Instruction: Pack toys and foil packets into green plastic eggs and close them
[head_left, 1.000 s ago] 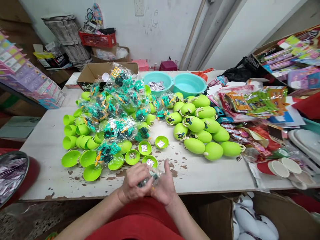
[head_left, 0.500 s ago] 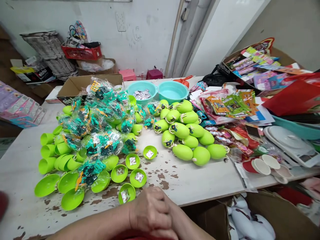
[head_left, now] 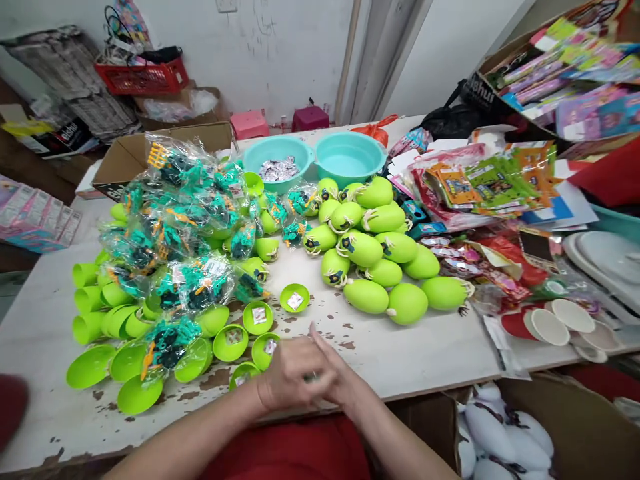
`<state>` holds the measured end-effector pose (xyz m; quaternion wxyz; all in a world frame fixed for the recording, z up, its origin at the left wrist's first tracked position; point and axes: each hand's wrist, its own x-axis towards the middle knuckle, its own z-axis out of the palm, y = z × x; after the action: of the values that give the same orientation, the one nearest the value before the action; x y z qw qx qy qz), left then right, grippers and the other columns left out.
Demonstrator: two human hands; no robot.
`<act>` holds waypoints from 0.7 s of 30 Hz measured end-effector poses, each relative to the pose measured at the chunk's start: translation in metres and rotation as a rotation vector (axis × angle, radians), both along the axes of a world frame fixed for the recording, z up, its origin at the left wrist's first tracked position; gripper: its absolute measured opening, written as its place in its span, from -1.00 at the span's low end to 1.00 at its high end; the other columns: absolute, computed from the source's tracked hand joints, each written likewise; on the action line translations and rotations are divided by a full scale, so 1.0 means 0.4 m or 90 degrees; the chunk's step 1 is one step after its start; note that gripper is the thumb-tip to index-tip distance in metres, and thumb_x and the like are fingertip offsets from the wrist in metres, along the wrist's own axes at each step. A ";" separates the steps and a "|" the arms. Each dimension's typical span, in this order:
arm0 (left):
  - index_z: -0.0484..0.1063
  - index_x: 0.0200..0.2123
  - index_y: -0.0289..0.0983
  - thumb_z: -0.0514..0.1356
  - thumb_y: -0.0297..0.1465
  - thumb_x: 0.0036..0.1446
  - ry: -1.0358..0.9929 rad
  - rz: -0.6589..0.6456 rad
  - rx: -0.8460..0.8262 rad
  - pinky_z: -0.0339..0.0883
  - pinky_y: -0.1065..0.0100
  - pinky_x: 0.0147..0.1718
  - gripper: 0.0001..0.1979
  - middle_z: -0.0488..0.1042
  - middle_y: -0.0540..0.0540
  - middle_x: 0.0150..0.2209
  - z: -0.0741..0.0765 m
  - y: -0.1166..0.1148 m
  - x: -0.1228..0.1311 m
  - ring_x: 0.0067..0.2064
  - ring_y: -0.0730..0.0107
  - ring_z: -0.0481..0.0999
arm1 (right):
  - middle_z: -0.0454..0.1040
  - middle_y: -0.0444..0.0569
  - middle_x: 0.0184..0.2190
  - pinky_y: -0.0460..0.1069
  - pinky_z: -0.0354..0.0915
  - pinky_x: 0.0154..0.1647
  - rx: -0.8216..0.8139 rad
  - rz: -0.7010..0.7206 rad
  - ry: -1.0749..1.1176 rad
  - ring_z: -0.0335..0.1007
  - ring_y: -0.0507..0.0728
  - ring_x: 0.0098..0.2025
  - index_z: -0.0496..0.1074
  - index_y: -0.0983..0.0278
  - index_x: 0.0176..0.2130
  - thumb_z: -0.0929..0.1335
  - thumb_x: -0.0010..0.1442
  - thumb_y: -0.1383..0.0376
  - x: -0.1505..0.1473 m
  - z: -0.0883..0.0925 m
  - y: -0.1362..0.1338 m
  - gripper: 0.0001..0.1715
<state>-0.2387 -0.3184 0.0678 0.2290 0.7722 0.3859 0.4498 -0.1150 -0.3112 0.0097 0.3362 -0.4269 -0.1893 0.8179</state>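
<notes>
Both hands are clasped together above the table's front edge. My left hand (head_left: 293, 373) is closed, its fingers folded against my right hand (head_left: 334, 377). The right thumb points up; its other fingers are mostly hidden. I see no object held in them. Just behind and left of the hands stand several green half-shells (head_left: 233, 343), like egg cups, each with a small white-and-pink packet (head_left: 295, 301). Left of these lies a heap of clear bags with teal, black and orange toy parts (head_left: 200, 280). Closed green eggs (head_left: 367, 296) with pale claw-like pieces are grouped to the right.
Two turquoise basins (head_left: 347, 175) stand at the back, the left one holding small packets (head_left: 279, 169). Open green shells (head_left: 90, 366) line the left. Candy bags (head_left: 495, 181), paper cups (head_left: 550, 325) and a scale (head_left: 605, 260) crowd the right. White toys fill a carton (head_left: 505, 427) below.
My view has tilted down and moved closer. The clasped hands have shifted, and the right thumb now sticks up. The eggs, shells and bags keep their places.
</notes>
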 end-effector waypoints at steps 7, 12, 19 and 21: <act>0.43 -0.58 -0.25 0.15 -0.30 0.14 0.012 0.427 -0.230 0.27 0.41 -0.35 -0.72 0.47 -0.01 -0.55 -0.156 0.259 -0.066 -0.47 0.44 0.42 | 0.14 0.11 0.26 0.19 0.32 0.06 0.159 -0.116 -0.341 0.21 0.33 0.19 0.29 0.14 0.13 0.55 -0.21 0.20 0.021 -0.140 0.136 -0.09; 0.43 -0.58 -0.25 0.18 -0.32 0.07 0.027 0.434 -0.293 0.28 0.40 -0.30 -0.78 0.49 -0.03 -0.53 -0.279 0.279 -0.023 -0.41 0.40 0.44 | 0.25 0.11 0.18 0.22 0.08 0.28 0.346 0.005 -0.294 0.13 0.33 0.25 0.26 0.23 0.15 0.53 -0.31 0.38 -0.040 -0.223 0.197 0.01; 0.43 -0.39 -0.26 0.10 -0.24 0.18 -0.060 0.395 -0.362 0.34 0.46 -0.34 -0.76 0.49 0.03 -0.46 -0.192 0.226 -0.009 -0.39 0.45 0.48 | 0.46 -0.04 -0.08 0.15 0.30 0.05 0.353 0.148 -0.182 0.41 0.22 -0.06 0.26 0.24 0.07 0.60 -0.32 0.32 0.011 -0.132 0.219 -0.03; 0.43 -0.24 -0.25 0.16 -0.26 0.12 -0.098 0.340 -0.361 0.37 0.46 -0.25 -0.79 0.53 0.03 -0.36 -0.153 0.195 -0.007 -0.30 0.45 0.52 | 0.46 -0.04 -0.07 0.13 0.29 0.06 0.365 0.240 -0.155 0.40 0.21 -0.04 0.28 0.24 0.05 0.61 -0.30 0.29 0.044 -0.090 0.212 -0.06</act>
<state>-0.2414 -0.2405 0.0067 0.3360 0.5150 0.6639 0.4256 -0.0973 -0.2266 -0.0265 0.2601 -0.3670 -0.5247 0.7227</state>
